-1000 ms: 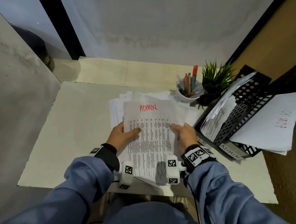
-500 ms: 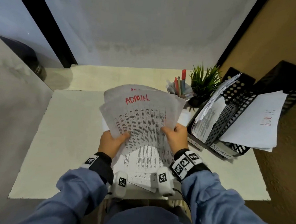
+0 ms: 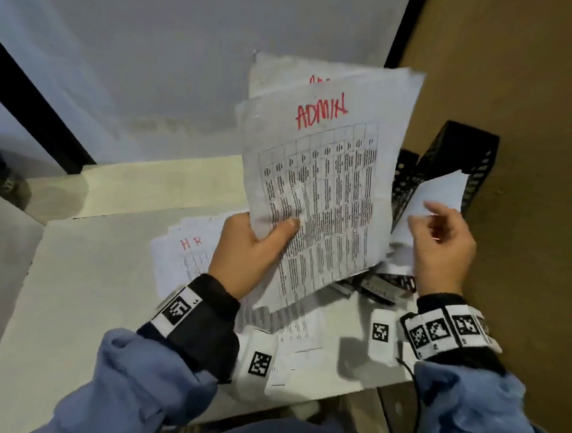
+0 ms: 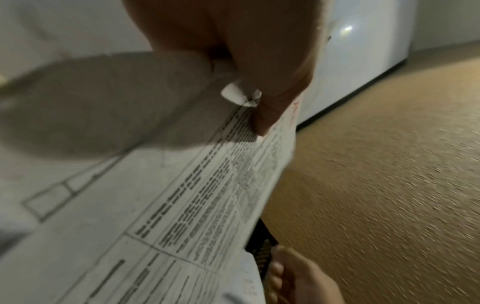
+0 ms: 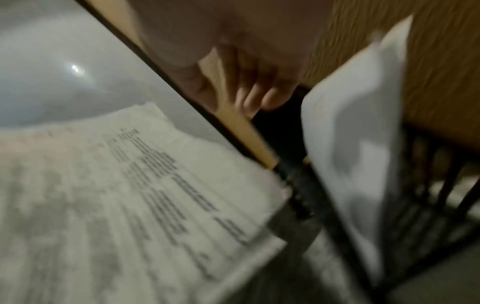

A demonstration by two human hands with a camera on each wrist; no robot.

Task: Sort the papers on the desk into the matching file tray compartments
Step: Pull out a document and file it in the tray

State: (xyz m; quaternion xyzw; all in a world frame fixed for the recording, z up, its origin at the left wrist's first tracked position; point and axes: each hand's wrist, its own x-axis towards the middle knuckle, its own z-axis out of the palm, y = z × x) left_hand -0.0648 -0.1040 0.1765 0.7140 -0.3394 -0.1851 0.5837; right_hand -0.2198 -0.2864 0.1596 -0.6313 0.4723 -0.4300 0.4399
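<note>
My left hand point(image 3: 252, 247) grips two or more printed sheets headed ADMIN in red point(image 3: 320, 185), thumb on the front, and holds them upright above the desk. In the left wrist view the thumb point(image 4: 262, 107) pinches the ADMIN sheets point(image 4: 182, 205). My right hand point(image 3: 440, 246) is off the sheets, to their right, fingers loosely curled and holding nothing point(image 5: 249, 90). It hovers in front of the black mesh file tray point(image 3: 462, 153) and a white sheet point(image 3: 443, 192) that stands in it. The raised sheets hide most of the tray.
A sheet marked HR point(image 3: 188, 254) lies on the pale desk point(image 3: 89, 288) with more papers under my left wrist. Labels on the tray's front point(image 3: 381, 285) are blurred. A tan wall point(image 3: 534, 131) is close on the right, behind the tray.
The ADMIN sheets have gone up and to the right, off the pile. My right hand has let go of them and moved right toward the tray; the left hand alone holds them.
</note>
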